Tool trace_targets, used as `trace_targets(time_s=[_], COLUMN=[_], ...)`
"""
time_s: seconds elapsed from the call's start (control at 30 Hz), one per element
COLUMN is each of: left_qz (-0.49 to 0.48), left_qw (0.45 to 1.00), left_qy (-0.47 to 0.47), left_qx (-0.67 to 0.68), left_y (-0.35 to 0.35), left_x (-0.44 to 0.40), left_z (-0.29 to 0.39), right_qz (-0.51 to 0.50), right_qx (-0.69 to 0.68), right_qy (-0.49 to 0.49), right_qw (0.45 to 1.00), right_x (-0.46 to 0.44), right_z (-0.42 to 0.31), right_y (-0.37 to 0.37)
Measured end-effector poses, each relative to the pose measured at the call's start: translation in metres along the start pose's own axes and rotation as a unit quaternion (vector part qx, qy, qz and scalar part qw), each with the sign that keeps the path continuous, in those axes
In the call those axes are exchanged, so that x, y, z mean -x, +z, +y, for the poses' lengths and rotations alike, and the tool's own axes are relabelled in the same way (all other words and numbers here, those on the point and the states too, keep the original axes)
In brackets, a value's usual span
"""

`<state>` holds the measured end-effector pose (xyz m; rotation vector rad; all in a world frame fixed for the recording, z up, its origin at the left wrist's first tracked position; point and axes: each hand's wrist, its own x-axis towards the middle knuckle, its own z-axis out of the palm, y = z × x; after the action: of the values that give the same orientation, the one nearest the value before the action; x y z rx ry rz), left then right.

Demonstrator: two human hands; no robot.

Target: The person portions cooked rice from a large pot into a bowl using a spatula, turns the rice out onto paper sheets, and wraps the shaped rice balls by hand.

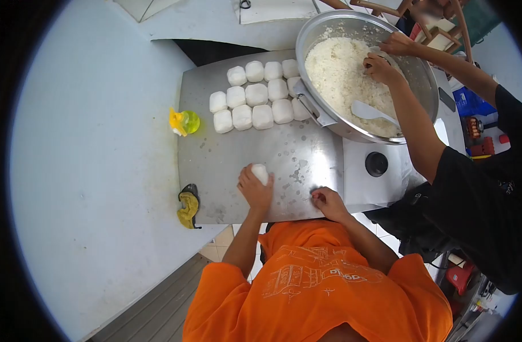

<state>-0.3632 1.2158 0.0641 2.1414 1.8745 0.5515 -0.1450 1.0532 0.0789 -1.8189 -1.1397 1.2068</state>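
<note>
My left hand (254, 188) is closed around a rounded white block (260, 173) that looks like pressed rice, resting on the metal tabletop (232, 165). To its right, close to the table's front edge, my right hand (328, 202) has its fingers curled in. Whether anything is pinched in them is too small to tell. Farther back, several similar white rice blocks (256, 94) stand in uneven rows. Water spots mark the metal between my hands.
A large metal pot (310, 97) of rice stands at back right. A co-worker's hands (382, 68) work in it beside a white paddle (368, 110). A yellow-green spray bottle (187, 122) and a yellow cloth (188, 210) sit along the left wall. A black knob (377, 164) lies right.
</note>
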Motion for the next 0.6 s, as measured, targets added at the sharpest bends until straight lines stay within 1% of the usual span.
trace_targets(time_s=[0.03,0.07,0.13,0.2,0.23,0.3,0.33,0.37,0.4,0.43,0.47,0.5,0.53,0.6], left_qz=[-0.015,-0.034,0.001,0.063,0.124,0.257,0.214,0.12,0.025,-0.066,-0.191,-0.198,-0.21,-0.235], left_qw=[1.0,0.999,0.999,0.978,0.979,0.961,0.967,0.973,0.968,0.972,0.953,0.95,0.951,0.955], left_qy=[-0.014,-0.022,-0.017,-0.006,0.018,0.05,0.12,0.165,0.207,0.181,0.17,0.213,0.218,0.177], left_qx=[-0.002,-0.004,-0.035,-0.2,-0.163,-0.088,0.066,0.105,0.142,0.137,0.163,0.114,0.066,0.051], left_y=[0.005,0.008,0.011,0.0,-0.006,-0.019,-0.009,0.009,0.027,0.039,0.045,0.074,0.073,0.078], left_x=[-0.014,-0.031,-0.084,-0.12,-0.12,-0.119,-0.107,-0.085,-0.059,-0.033,-0.011,0.008,0.024,0.04], left_z=[-0.01,-0.019,-0.043,-0.041,-0.025,-0.001,0.016,0.043,0.077,0.123,0.158,0.179,0.208,0.239], right_qz=[0.013,0.055,0.152,0.311,0.386,0.449,0.48,0.461,0.441,0.412,0.399,0.386,0.39,0.392], right_qx=[0.005,0.027,0.078,0.092,0.152,0.212,0.24,0.258,0.275,0.29,0.305,0.32,0.335,0.357], right_qy=[-0.006,-0.031,-0.063,-0.039,-0.069,-0.061,-0.054,-0.044,-0.035,-0.031,-0.035,-0.04,-0.051,-0.071], right_qw=[1.0,0.998,0.983,0.945,0.907,0.866,0.842,0.848,0.853,0.863,0.864,0.865,0.856,0.845], right_x=[0.004,0.005,0.01,0.011,0.01,0.008,0.006,0.007,0.007,0.001,-0.003,-0.007,-0.01,-0.036], right_z=[-0.009,-0.012,-0.01,-0.009,-0.003,0.013,0.022,0.025,0.028,0.034,0.047,0.062,0.089,0.11], right_y=[-0.01,-0.017,-0.04,-0.069,-0.089,-0.121,-0.136,-0.142,-0.148,-0.151,-0.152,-0.153,-0.15,-0.157])
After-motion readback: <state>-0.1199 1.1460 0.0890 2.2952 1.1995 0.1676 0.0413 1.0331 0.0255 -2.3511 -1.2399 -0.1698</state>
